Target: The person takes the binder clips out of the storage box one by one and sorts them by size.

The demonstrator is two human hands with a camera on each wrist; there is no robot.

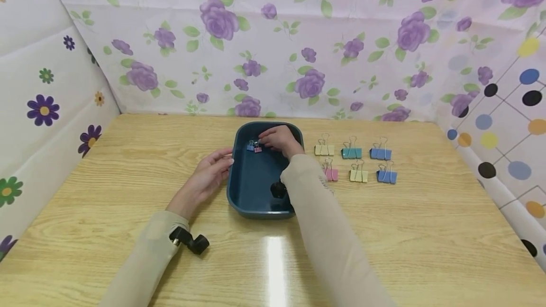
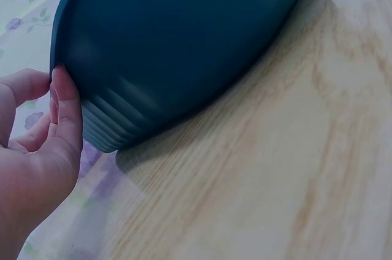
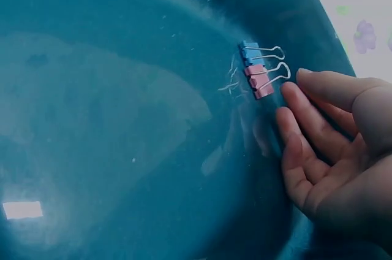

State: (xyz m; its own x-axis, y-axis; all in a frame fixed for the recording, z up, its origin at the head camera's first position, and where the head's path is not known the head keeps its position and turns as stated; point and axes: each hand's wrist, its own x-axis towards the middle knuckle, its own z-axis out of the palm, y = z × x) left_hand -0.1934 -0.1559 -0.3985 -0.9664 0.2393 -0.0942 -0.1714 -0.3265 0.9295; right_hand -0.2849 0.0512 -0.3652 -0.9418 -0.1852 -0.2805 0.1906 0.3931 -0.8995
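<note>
A small blue binder clip [image 3: 250, 53] and a small pink binder clip [image 3: 260, 82] lie side by side in a dark teal plastic bin [image 1: 256, 188], near its far end. Just beside their wire handles is my right hand [image 3: 331, 143], its fingers loosely bent and nothing between them. The left hand [image 1: 207, 176] is at the bin's left side, outside it. In the left wrist view, that hand's thumb and fingertips touch the bin's outer wall near the rim, with the fingers relaxed.
Right of the bin, larger binder clips stand in rows: yellow [image 1: 324, 150], teal [image 1: 351, 153] and blue [image 1: 381, 154] behind, pink [image 1: 332, 175], yellow [image 1: 359, 176] and blue [image 1: 386, 176] in front. The right sleeve [image 1: 328, 226] partly covers that side. Patterned cloth [image 1: 273, 60] borders the wooden table [image 1: 426, 231].
</note>
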